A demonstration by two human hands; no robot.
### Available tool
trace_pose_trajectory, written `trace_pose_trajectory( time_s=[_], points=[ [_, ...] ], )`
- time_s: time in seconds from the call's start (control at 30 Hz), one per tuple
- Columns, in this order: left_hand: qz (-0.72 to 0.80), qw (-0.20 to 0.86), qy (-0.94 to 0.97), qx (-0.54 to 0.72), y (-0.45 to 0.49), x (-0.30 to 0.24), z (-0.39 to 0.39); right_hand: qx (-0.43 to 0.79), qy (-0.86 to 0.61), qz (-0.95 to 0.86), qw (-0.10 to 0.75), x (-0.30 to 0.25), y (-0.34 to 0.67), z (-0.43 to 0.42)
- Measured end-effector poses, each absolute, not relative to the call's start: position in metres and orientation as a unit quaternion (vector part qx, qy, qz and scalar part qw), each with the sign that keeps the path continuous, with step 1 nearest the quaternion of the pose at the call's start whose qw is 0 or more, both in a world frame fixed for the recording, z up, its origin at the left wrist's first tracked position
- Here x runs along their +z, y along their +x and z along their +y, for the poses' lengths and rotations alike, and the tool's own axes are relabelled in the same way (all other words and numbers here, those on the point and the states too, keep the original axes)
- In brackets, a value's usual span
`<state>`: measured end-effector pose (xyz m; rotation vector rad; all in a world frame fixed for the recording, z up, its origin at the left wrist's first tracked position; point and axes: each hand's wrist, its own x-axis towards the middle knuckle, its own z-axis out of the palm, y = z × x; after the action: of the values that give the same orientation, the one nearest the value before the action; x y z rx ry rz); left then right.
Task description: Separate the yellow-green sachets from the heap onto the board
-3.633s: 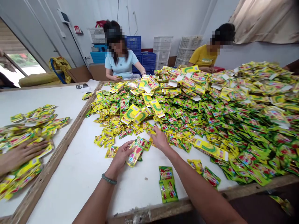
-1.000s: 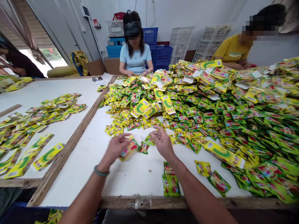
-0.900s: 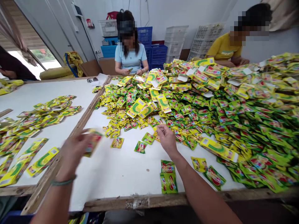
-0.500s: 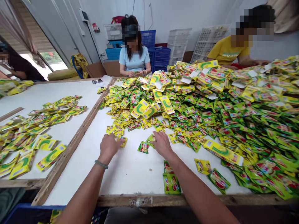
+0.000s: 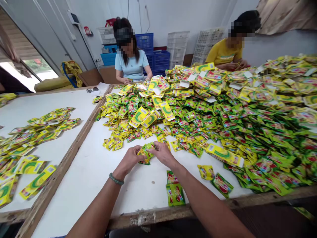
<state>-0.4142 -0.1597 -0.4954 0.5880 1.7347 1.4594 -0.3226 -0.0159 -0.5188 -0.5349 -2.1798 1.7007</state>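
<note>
Small green and yellow candy packets (image 5: pixel 146 152) are pinched between both my hands, low over the white tabletop. My left hand (image 5: pixel 130 160), with a beaded bracelet on its wrist, is closed on their left side. Fingers of my right hand (image 5: pixel 162 154) grip them from the right; how many packets there are I cannot tell. Just beyond my hands lies the front edge of a big heap of packets (image 5: pixel 193 117). Closer to me, a few green packets (image 5: pixel 175 194) lie beside my right forearm, and a yellow packet (image 5: pixel 206 172) rests to its right.
Yellow boxes (image 5: pixel 167 110) lie on the heap, and one long box (image 5: pixel 225 155) rests at its front. A wooden strip (image 5: pixel 71 153) divides the table; flat boxes (image 5: pixel 37 166) lie left of it. Two people (image 5: pixel 133 64) work across the table, before stacked crates (image 5: pixel 162 61).
My left hand has moved right with a yellow packet and met my right hand. The green packets from the tabletop are now lifted between both hands. The view has shifted slightly right.
</note>
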Motion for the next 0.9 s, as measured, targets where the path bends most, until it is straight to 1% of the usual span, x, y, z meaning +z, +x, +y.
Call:
trace_pose_trajectory(
  time_s=[0.2,0.3,0.47,0.6,0.67,0.7,0.77,0.83,0.9],
  points=[
    [0.614,0.436,0.211,0.624,-0.412,-0.49,-0.156,0.567,-0.202,-0.778,0.18,-0.526,-0.323,-0.013],
    [0.617,0.428,0.212,0.626,-0.412,-0.491,-0.154,0.562,-0.205,-0.781,0.18,-0.526,-0.324,-0.012],
    [0.635,0.434,0.234,0.595,-0.419,-0.493,-0.148,0.642,-0.184,-0.727,0.16,-0.515,-0.32,-0.006],
    [0.633,0.454,0.271,0.566,-0.43,-0.49,-0.144,0.699,-0.128,-0.697,0.099,-0.506,-0.315,-0.002],
    [0.635,0.45,0.278,0.563,-0.437,-0.486,-0.139,0.706,-0.116,-0.692,0.089,-0.504,-0.314,0.0],
    [0.644,0.437,0.286,0.559,-0.441,-0.483,-0.135,0.689,-0.133,-0.705,0.104,-0.504,-0.314,0.002],
    [0.696,0.359,0.314,0.537,-0.452,-0.473,-0.124,0.614,-0.197,-0.748,0.159,-0.502,-0.315,0.007],
    [0.785,0.197,0.35,0.471,-0.465,-0.461,-0.108,0.529,-0.258,-0.782,0.206,-0.501,-0.315,0.011],
    [0.844,0.01,0.393,0.365,-0.476,-0.448,-0.086,0.479,-0.286,-0.8,0.222,-0.501,-0.316,0.012]
  ],
)
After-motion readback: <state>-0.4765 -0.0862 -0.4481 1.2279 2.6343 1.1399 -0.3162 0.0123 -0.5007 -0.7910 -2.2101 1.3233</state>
